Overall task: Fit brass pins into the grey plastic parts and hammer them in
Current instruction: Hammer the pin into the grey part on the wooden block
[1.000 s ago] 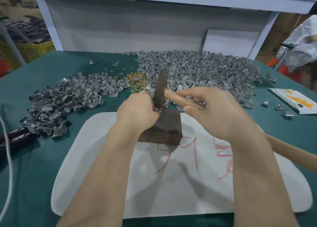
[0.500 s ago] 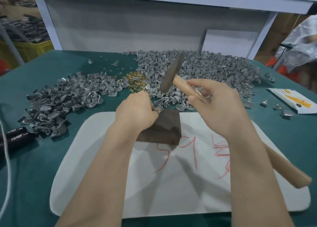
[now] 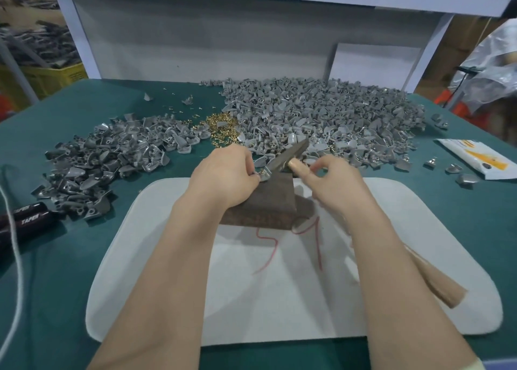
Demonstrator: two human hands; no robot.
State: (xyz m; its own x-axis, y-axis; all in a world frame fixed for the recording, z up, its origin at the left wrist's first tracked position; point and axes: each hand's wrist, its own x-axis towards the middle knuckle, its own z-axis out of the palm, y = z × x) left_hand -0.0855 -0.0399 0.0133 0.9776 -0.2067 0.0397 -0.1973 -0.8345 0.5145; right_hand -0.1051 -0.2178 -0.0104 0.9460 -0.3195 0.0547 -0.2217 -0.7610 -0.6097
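- Black handles of some tool lie at the far left of the table, away from the work.
- Left pile of grey parts is spread behind and to the left of the mat. I cannot tell whether these are already pinned.
- Pins sit in a small brass heap between the two piles, just beyond the left hand.
- Left hand has its fingers curled and pinches one part at its fingertips, steadying it on the far left corner of the block.
- A glint of brass shows on that part, probably the pin being driven. It is too small to tell how deep it sits.
- Hammer has its head low over the part, at or almost at contact. Blur hides which.
- Right hand is closed round the hammer's handle close to the head. The handle runs back under the forearm.
- Right pile, the larger one, lies behind the block.
- Step in hand, as I judge it: hammering a pin home.
- Next move calls for short, square taps with the left fingertips kept out from under the head, then a check that the pin sits flush.
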